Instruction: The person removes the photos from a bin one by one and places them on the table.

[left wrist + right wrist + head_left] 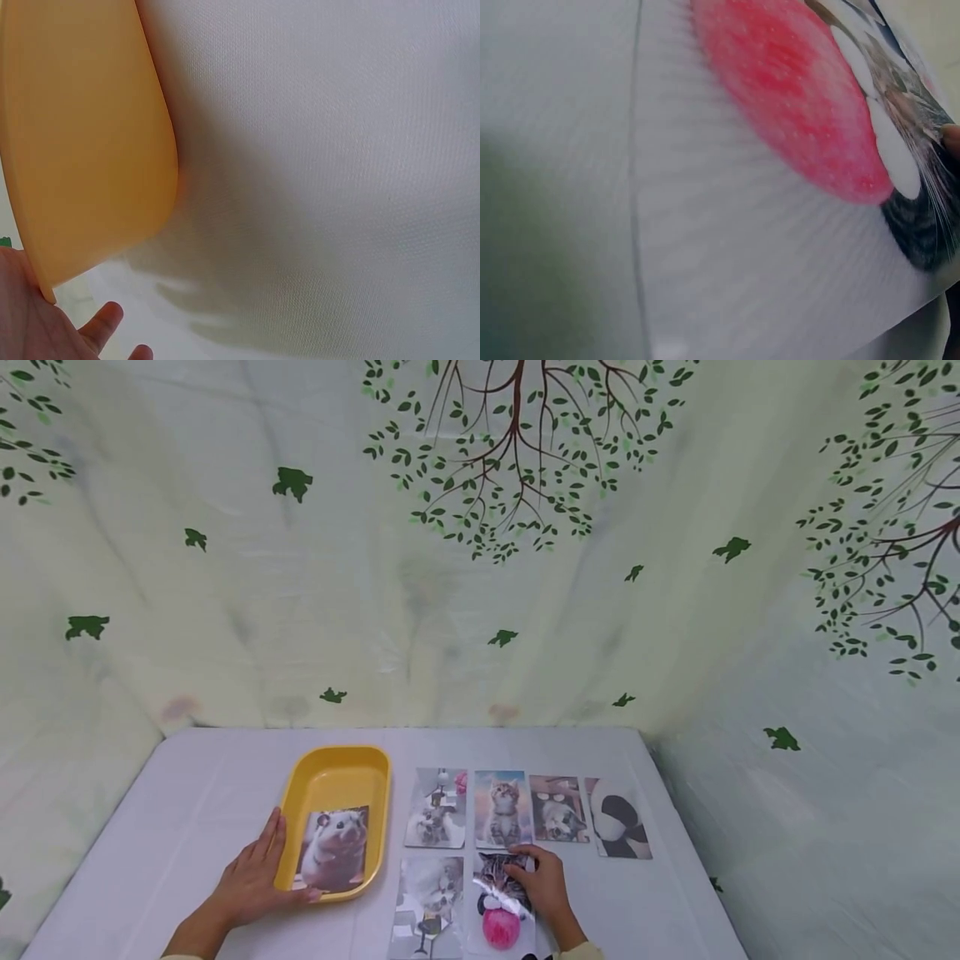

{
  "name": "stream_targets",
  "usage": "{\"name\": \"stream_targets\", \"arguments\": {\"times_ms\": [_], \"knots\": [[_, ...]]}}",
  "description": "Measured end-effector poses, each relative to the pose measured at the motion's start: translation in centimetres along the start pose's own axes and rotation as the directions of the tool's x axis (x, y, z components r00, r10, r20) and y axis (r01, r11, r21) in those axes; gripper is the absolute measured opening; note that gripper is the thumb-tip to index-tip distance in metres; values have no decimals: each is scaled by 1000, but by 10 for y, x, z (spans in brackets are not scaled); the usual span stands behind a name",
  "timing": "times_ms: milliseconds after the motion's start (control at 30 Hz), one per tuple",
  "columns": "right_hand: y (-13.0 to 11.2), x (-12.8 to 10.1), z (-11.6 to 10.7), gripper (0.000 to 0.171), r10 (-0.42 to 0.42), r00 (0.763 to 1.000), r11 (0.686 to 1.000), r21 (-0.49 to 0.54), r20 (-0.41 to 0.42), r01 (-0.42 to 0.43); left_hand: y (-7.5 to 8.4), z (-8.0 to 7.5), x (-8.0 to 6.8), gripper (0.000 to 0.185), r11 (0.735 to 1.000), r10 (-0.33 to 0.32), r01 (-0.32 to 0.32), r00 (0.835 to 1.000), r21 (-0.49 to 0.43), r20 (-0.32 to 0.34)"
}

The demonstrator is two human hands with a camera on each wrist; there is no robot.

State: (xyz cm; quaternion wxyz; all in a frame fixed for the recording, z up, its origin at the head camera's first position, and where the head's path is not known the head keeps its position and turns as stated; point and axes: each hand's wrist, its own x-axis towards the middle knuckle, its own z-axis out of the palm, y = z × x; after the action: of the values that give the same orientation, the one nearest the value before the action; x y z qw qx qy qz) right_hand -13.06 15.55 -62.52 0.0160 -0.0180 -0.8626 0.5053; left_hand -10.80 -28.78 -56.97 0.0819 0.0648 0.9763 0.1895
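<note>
My left hand (255, 877) lies flat against the left front side of a yellow tray (337, 768), fingers straight, thumb by the front rim. In the left wrist view the tray's wall (82, 135) touches my palm (26, 322). A hamster photo (333, 847) lies inside the tray. My right hand (543, 881) holds a photo of a tabby cat with a pink ball (497, 906), with fingers curled at its top right edge. The sheet is bent and catches glare. The right wrist view is filled by that photo (795, 112), with one fingertip (951, 139) at its edge.
Several more animal photos lie on the white table (187, 810): a back row of two kitten photos (437, 807) (501, 808), a cat photo (557, 810) and a panda photo (618, 818), plus a grey one (427, 906) in front. Leaf-print cloth walls close off the back and right.
</note>
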Motion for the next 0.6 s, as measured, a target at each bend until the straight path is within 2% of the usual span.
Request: {"name": "stream_targets", "arguments": {"times_ms": [200, 333, 467, 600], "knots": [[0, 0, -2, 24, -80, 997, 993, -84, 10, 80, -1, -1, -1, 134, 1000, -1, 1, 1000, -4, 2], [2, -1, -1, 27, -155, 988, 976, -154, -10, 151, 1, -2, -2, 133, 1000, 9, -9, 1000, -8, -7], [3, -2, 1, 28, -188, 982, 959, -221, -32, 176, 1, -2, -2, 133, 1000, 3, -3, 1000, -13, 3], [-3, -3, 0, 24, -232, 970, 951, -226, -71, 211, 1, -2, -1, 134, 1000, 4, -4, 1000, -12, 4]]}}
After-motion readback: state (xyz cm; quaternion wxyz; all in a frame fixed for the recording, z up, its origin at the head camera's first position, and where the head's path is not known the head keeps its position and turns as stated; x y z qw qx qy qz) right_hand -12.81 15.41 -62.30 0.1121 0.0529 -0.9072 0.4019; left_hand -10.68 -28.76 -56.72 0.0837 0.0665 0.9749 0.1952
